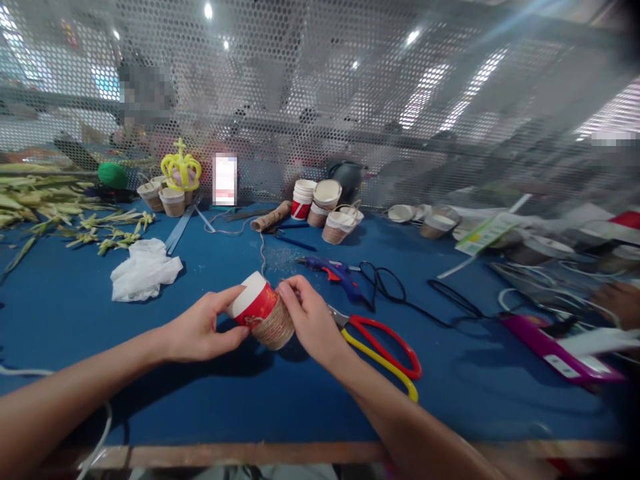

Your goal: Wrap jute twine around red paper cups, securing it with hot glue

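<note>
A red and white paper cup (pixel 257 300) is tilted above the blue table, its lower part wound with brown twine (pixel 275 325). My left hand (pixel 205 327) grips the cup near its rim, thumb and fingers on opposite sides. At the cup's right side, my right hand (pixel 310 317) has its fingers closed against the twine; the thumb and index finger pinch close to the red band. A strand of twine (pixel 263 250) runs from behind the cup back toward a brown roll (pixel 271 217). Scissors (pixel 385 350) with red and yellow handles lie beside my right wrist.
A blue glue gun (pixel 340 277) with a black cord lies behind the scissors. Farther back stand several cups (pixel 327 193) and a yellow crown (pixel 181 170). Crumpled white cloth (pixel 145 270) is at left. A purple power strip (pixel 555 350) and another person's hand (pixel 620 303) are at right.
</note>
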Available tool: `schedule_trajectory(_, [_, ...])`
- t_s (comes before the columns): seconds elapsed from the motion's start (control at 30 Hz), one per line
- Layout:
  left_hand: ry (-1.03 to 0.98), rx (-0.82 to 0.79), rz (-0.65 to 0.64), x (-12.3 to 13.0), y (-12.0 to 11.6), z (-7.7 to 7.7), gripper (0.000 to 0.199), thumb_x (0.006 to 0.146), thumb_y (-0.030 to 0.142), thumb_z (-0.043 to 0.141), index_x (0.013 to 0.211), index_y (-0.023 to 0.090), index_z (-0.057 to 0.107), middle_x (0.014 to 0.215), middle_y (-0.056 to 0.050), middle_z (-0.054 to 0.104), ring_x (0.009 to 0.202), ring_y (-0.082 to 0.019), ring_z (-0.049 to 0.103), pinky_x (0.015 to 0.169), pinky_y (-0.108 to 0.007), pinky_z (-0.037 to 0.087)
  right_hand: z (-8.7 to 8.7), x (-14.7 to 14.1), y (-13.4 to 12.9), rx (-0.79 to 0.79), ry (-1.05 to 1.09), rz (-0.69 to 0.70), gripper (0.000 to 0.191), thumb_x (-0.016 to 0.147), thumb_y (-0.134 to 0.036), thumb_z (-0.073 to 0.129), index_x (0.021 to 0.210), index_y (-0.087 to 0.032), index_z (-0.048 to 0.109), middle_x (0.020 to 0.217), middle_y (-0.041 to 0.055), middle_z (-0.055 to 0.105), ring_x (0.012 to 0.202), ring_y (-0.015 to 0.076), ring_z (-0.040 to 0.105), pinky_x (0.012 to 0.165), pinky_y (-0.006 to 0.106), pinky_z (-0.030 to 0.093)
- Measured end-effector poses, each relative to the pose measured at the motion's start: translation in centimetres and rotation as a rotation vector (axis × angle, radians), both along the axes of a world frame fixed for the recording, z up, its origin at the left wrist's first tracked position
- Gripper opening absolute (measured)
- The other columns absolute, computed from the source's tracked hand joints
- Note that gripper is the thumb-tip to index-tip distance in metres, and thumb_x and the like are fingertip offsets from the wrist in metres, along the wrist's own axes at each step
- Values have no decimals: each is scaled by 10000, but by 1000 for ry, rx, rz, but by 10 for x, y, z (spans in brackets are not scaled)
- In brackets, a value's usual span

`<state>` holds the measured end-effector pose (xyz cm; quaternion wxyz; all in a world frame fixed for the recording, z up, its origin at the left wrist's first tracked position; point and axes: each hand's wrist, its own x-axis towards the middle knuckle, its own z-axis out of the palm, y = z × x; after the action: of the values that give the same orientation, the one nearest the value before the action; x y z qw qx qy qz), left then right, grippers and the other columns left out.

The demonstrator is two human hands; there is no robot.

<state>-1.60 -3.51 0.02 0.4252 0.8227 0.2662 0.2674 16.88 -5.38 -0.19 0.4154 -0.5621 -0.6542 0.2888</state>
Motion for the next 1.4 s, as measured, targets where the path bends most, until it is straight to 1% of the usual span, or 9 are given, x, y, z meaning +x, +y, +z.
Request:
schedule_trajectory(0.13, [10,22,-6,-1,-1,0,174,758,184,491,916,114,513,808,-29,574,752,-141,511,721,-237,418,1,-1,-1,20,13,17,198,855,-342,346,745,-196,422,672,-11,465,629,131,453,582,260,367])
schedule_trajectory(0.23, [8,-28,-53,-3,0,5,195,746,215,523,909,109,538,836,-38,598,789,-158,521,753,-253,412,2,-2,-4,53,-3,22,192,861,-341,339,759,-198,417,666,-14,460,601,125,443,565,256,373])
schedule_trajectory(0.37, [-57,-321,-108,-4,1,14,323,722,299,573,981,107,552,921,-63,619,831,-183,538,773,-288,410,4,-4,-8,206,-171,-8,158,862,-294,344,758,-196,411,690,7,478,624,135,458,596,272,387])
schedule_trajectory(0.47, [-132,-586,-129,0,1,16,306,751,335,543,967,121,576,887,-56,633,860,-186,549,806,-304,393,2,-6,-10,375,-341,11,143,861,-249,338,751,-192,409,756,55,512,697,161,485,645,298,405])
schedule_trajectory(0.53, [-147,-682,-58,4,1,12,272,752,347,544,900,127,604,832,-37,633,795,-156,549,775,-276,391,-1,-8,-11,447,-428,53,146,865,-234,328,751,-193,408,775,75,519,719,171,493,652,307,416])
schedule_trajectory(0.6, [-150,-734,109,7,1,6,273,726,380,564,816,127,613,725,-4,612,627,-104,501,638,-220,383,-3,-11,-12,483,-474,89,144,868,-229,323,759,-196,411,788,83,524,738,177,498,658,312,425])
schedule_trajectory(0.7, [-135,-733,198,10,1,-1,296,725,407,548,763,119,602,643,19,561,532,-73,412,534,-190,322,-3,-13,-12,475,-448,101,129,866,-224,344,759,-195,410,799,82,521,759,179,492,681,320,425])
schedule_trajectory(1.0, [-80,-604,102,10,1,4,320,772,413,463,775,107,557,653,14,512,577,-87,393,583,-210,335,1,-9,-9,340,-145,156,80,833,-186,436,755,-194,422,804,32,472,782,140,454,738,290,396])
schedule_trajectory(1.4, [-91,-585,83,8,-1,1,244,759,337,492,748,100,550,650,9,516,588,-91,410,607,-225,349,4,-10,-9,261,-114,154,102,826,-205,437,724,-197,433,764,19,474,733,138,462,696,282,394])
